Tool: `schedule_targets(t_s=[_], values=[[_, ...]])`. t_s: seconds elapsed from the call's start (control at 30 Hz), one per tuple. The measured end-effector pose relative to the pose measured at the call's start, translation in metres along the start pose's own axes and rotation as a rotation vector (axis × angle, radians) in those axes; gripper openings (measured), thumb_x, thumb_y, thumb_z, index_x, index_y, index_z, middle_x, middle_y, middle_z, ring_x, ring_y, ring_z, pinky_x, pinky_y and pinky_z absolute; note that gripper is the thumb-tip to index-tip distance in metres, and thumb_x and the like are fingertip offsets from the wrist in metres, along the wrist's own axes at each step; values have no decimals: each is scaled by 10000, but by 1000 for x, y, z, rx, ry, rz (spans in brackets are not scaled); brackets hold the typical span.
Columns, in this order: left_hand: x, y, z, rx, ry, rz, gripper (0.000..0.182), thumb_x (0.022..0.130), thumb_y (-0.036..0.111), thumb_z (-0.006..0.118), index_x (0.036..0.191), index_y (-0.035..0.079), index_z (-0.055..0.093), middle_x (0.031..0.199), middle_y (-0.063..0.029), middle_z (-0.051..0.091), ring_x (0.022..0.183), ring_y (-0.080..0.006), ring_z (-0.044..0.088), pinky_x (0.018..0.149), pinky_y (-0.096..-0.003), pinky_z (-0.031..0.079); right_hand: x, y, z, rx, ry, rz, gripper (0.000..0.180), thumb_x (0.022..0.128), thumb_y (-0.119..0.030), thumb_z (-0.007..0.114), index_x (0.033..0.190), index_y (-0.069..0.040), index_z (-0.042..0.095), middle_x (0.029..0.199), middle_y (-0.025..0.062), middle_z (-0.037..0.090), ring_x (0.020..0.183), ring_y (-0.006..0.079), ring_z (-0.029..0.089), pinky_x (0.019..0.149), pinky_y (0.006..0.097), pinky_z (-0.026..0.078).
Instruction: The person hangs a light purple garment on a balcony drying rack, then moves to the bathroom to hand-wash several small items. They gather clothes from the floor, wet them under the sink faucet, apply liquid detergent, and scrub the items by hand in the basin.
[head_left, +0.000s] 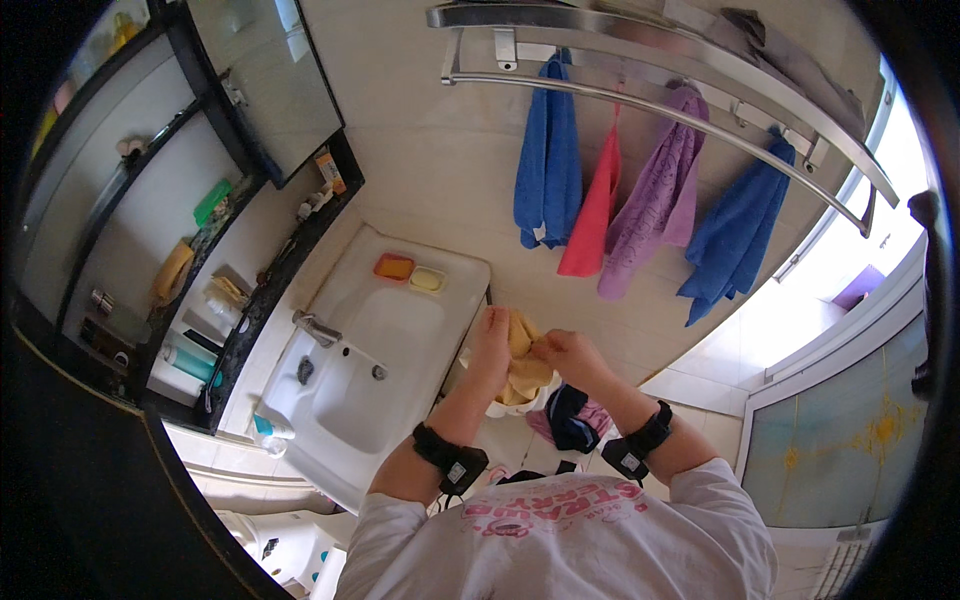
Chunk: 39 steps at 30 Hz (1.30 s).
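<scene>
A crumpled yellow cloth (527, 371) hangs between my two hands, in front of my chest. My left hand (493, 349) grips its left side, with the fist near the sink's edge. On the other side, my right hand (568, 355) pinches the cloth's upper right part. Under the cloth is a white container (510, 409), mostly hidden by the cloth and my left forearm. A heap of dark and pink fabric (571, 420) lies to its right, below my right wrist.
At left is a white sink (360, 431) with a faucet (316, 328) and two soap dishes (411, 274). Beyond it stands a dark-edged shelf unit (262, 307) with toiletries. Blue, red and purple towels (655, 187) hang from a metal wall rack (637, 94). A glass-panelled door (840, 435) is at right.
</scene>
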<state>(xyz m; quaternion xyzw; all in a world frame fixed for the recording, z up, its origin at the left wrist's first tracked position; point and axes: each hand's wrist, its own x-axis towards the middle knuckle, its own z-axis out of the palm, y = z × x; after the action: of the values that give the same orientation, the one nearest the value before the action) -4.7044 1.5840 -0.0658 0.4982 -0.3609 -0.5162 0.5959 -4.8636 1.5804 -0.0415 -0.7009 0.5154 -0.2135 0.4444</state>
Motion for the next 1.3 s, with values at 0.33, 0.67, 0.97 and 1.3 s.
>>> schedule_targets(t_s=[0.33,0.67,0.97,1.3], values=[[-13,41,-17,1003,-50,738,250,843,250,603,909,23,519,892,-174,536,817,-345,543,710,-400,457,10,12,16,1329,-65,131,329,961,-263,398,1126,4,495,1105,129,579,1006,245,581,871,361,482],[-19,51,15,1239,-459,564,213,799,214,649,844,17,582,814,-139,599,789,-315,595,687,-395,480,-7,5,-1,533,295,59,437,872,-353,602,1105,-7,472,932,89,578,858,206,574,743,338,482],[-21,76,28,504,-267,298,154,872,167,592,901,15,591,774,-73,623,707,-141,577,658,-281,466,-36,-7,-40,0,360,-230,376,806,-219,660,1106,-52,508,889,111,614,796,239,598,706,345,474],[-3,25,24,-49,-49,1,221,968,242,441,893,64,551,804,14,505,706,-92,463,660,-247,426,-21,-19,-30,516,163,35,260,910,-247,521,995,-2,526,856,154,642,783,258,632,698,347,493]])
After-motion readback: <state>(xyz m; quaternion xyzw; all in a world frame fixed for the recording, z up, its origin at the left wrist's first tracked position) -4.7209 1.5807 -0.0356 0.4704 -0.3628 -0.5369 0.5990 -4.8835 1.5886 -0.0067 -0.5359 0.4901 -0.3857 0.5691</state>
